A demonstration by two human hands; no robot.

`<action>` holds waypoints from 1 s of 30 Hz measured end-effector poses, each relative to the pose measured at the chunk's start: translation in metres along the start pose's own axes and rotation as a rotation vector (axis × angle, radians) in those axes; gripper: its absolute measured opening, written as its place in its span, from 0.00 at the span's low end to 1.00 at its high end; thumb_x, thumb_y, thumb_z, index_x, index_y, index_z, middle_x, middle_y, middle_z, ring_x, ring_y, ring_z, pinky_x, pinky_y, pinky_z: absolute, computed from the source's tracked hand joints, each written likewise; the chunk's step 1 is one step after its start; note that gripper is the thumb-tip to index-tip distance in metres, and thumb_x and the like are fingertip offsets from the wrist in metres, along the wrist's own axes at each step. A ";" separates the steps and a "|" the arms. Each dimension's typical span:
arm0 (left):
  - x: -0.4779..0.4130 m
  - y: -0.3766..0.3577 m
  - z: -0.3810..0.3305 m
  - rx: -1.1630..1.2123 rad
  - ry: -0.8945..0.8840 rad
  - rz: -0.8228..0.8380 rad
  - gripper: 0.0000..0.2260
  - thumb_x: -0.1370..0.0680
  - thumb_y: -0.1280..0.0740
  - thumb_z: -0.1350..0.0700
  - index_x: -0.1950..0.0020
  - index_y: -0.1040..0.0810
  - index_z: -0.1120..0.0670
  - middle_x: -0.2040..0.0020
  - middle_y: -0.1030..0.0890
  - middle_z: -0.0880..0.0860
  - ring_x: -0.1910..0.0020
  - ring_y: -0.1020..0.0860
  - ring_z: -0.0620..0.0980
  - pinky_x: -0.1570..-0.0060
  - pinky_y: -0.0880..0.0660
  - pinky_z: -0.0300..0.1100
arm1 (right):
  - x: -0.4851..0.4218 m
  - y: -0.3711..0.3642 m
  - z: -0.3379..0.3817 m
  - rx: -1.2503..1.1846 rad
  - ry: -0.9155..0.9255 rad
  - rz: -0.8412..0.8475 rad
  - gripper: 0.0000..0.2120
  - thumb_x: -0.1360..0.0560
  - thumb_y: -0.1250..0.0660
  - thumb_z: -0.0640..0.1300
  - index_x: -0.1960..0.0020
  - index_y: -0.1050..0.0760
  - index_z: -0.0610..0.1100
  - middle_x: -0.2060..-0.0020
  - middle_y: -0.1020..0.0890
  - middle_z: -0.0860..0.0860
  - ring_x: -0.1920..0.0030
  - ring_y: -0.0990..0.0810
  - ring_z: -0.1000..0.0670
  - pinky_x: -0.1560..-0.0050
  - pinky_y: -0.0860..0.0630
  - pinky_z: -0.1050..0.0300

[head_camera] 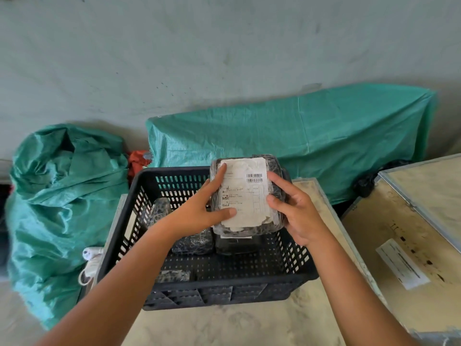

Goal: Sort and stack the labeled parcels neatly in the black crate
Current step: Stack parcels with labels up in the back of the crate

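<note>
A dark plastic-wrapped parcel with a white barcoded label faces me, held above the far right part of the black crate. My left hand grips its left edge, thumb and fingers on the label. My right hand holds its right side. Inside the crate lie other dark wrapped parcels: one upright at the back left, one in the middle, one under the held parcel, and a small one near the front wall.
The crate stands on a pale wooden box top. A second wooden box with a white label sits to the right. A stuffed green woven sack stands at the left, a flat green sack behind the crate.
</note>
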State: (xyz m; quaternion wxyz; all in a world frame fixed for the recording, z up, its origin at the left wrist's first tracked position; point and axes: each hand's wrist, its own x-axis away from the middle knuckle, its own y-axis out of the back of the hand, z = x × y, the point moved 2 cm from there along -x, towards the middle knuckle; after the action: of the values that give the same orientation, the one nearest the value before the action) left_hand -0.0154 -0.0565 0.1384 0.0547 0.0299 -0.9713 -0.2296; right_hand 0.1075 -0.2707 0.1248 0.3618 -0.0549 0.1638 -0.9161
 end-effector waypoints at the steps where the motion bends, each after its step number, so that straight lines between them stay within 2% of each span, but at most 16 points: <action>1: -0.001 -0.002 0.001 0.019 0.014 0.008 0.44 0.26 0.26 0.43 0.26 0.57 0.23 0.27 0.44 0.27 0.32 0.35 0.28 0.32 0.33 0.35 | -0.001 0.001 -0.002 -0.013 -0.014 -0.005 0.25 0.29 0.28 0.35 0.35 0.18 0.53 0.36 0.17 0.51 0.34 0.21 0.48 0.37 0.22 0.47; 2: -0.003 -0.002 0.003 0.021 0.031 0.015 0.44 0.26 0.26 0.43 0.27 0.58 0.22 0.30 0.44 0.25 0.36 0.34 0.25 0.37 0.32 0.29 | -0.003 0.003 -0.004 -0.019 -0.029 -0.012 0.25 0.29 0.28 0.35 0.34 0.19 0.52 0.36 0.17 0.50 0.34 0.20 0.48 0.37 0.22 0.47; 3: -0.006 -0.004 0.005 0.011 0.046 0.023 0.45 0.26 0.26 0.43 0.27 0.58 0.22 0.30 0.44 0.25 0.36 0.33 0.28 0.38 0.32 0.29 | -0.005 0.005 -0.006 -0.022 -0.044 -0.020 0.26 0.28 0.29 0.35 0.33 0.20 0.51 0.36 0.17 0.51 0.34 0.20 0.48 0.38 0.21 0.47; 5: -0.011 -0.006 0.011 -0.008 0.067 0.047 0.46 0.26 0.26 0.44 0.25 0.59 0.25 0.26 0.43 0.32 0.31 0.33 0.38 0.33 0.33 0.38 | -0.011 0.009 -0.012 -0.002 -0.077 -0.018 0.26 0.26 0.30 0.34 0.30 0.23 0.51 0.35 0.18 0.51 0.34 0.21 0.48 0.38 0.21 0.46; 8: -0.023 -0.010 0.027 -0.033 0.109 0.089 0.45 0.25 0.27 0.45 0.22 0.58 0.32 0.23 0.43 0.40 0.28 0.37 0.43 0.31 0.36 0.43 | -0.024 0.014 -0.024 0.194 -0.153 0.012 0.28 0.22 0.31 0.34 0.29 0.26 0.60 0.28 0.25 0.52 0.31 0.24 0.49 0.36 0.23 0.45; 9: -0.026 -0.012 0.033 -0.033 0.132 0.103 0.45 0.25 0.27 0.46 0.21 0.58 0.33 0.23 0.42 0.42 0.29 0.37 0.43 0.32 0.36 0.42 | -0.029 0.015 -0.028 0.296 -0.180 0.030 0.30 0.22 0.29 0.36 0.29 0.27 0.64 0.27 0.28 0.54 0.30 0.26 0.51 0.37 0.22 0.48; 11: -0.037 -0.015 0.048 -0.012 0.184 0.115 0.45 0.25 0.26 0.47 0.20 0.57 0.34 0.22 0.42 0.44 0.30 0.37 0.42 0.34 0.36 0.39 | -0.042 0.018 -0.038 0.458 -0.233 0.057 0.34 0.25 0.25 0.40 0.28 0.31 0.69 0.26 0.32 0.59 0.32 0.28 0.57 0.44 0.20 0.61; 14: -0.055 -0.018 0.068 0.017 0.255 0.125 0.45 0.24 0.26 0.49 0.20 0.55 0.34 0.21 0.43 0.45 0.31 0.37 0.43 0.34 0.34 0.41 | -0.062 0.027 -0.059 0.530 -0.304 0.060 0.38 0.26 0.23 0.42 0.25 0.34 0.67 0.25 0.34 0.58 0.37 0.29 0.60 0.57 0.23 0.72; 16: -0.067 -0.020 0.080 -0.004 0.291 0.130 0.45 0.24 0.27 0.49 0.20 0.56 0.34 0.20 0.43 0.46 0.32 0.35 0.45 0.31 0.32 0.47 | -0.073 0.032 -0.073 0.562 -0.341 0.053 0.39 0.26 0.23 0.41 0.23 0.36 0.64 0.24 0.35 0.55 0.34 0.31 0.56 0.58 0.23 0.71; 17: -0.073 -0.021 0.086 -0.010 0.306 0.130 0.44 0.24 0.27 0.49 0.20 0.56 0.34 0.20 0.43 0.47 0.33 0.34 0.45 0.32 0.30 0.45 | -0.079 0.035 -0.080 0.572 -0.356 0.048 0.39 0.26 0.24 0.41 0.23 0.37 0.63 0.23 0.36 0.55 0.33 0.32 0.55 0.58 0.23 0.71; 20: -0.088 -0.026 0.104 -0.027 0.329 0.132 0.43 0.22 0.29 0.51 0.19 0.57 0.37 0.21 0.41 0.48 0.40 0.27 0.42 0.51 0.26 0.27 | -0.092 0.040 -0.100 0.601 -0.404 0.052 0.40 0.25 0.25 0.39 0.21 0.40 0.59 0.23 0.36 0.53 0.33 0.32 0.54 0.54 0.23 0.68; 21: -0.091 -0.029 0.109 -0.031 0.337 0.134 0.43 0.22 0.29 0.52 0.19 0.57 0.38 0.20 0.41 0.49 0.39 0.27 0.43 0.50 0.27 0.28 | -0.094 0.041 -0.106 0.599 -0.423 0.050 0.40 0.25 0.25 0.39 0.20 0.40 0.59 0.23 0.35 0.53 0.34 0.30 0.53 0.54 0.22 0.66; 24: -0.096 -0.039 0.122 -0.055 0.355 0.144 0.43 0.21 0.30 0.51 0.20 0.60 0.38 0.19 0.43 0.50 0.34 0.30 0.46 0.39 0.28 0.40 | -0.099 0.045 -0.120 0.616 -0.457 0.041 0.42 0.25 0.25 0.39 0.20 0.41 0.60 0.27 0.33 0.55 0.38 0.27 0.53 0.59 0.20 0.67; 27: -0.100 -0.046 0.133 -0.090 0.363 0.165 0.45 0.22 0.30 0.49 0.21 0.64 0.36 0.21 0.40 0.50 0.38 0.25 0.47 0.45 0.27 0.39 | -0.104 0.048 -0.127 0.653 -0.453 0.048 0.44 0.27 0.23 0.39 0.20 0.42 0.61 0.29 0.31 0.54 0.41 0.25 0.56 0.61 0.20 0.68; 29: -0.101 -0.049 0.140 -0.096 0.368 0.165 0.46 0.22 0.29 0.49 0.22 0.64 0.35 0.23 0.35 0.50 0.41 0.22 0.49 0.46 0.24 0.41 | -0.106 0.049 -0.131 0.672 -0.459 0.057 0.45 0.27 0.23 0.38 0.21 0.42 0.63 0.28 0.32 0.52 0.41 0.25 0.56 0.57 0.19 0.64; 30: -0.102 -0.050 0.143 -0.095 0.366 0.158 0.47 0.23 0.29 0.49 0.22 0.64 0.34 0.24 0.34 0.51 0.41 0.22 0.49 0.46 0.23 0.42 | -0.106 0.050 -0.133 0.684 -0.462 0.058 0.45 0.27 0.23 0.39 0.21 0.43 0.64 0.27 0.33 0.50 0.37 0.25 0.53 0.52 0.19 0.61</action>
State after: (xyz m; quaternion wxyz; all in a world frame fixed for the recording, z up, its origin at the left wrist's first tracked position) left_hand 0.0699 -0.0291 -0.0202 0.2492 -0.0077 -0.9326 -0.2609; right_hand 0.1877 -0.1979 -0.0155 0.4120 -0.1308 -0.2342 -0.8708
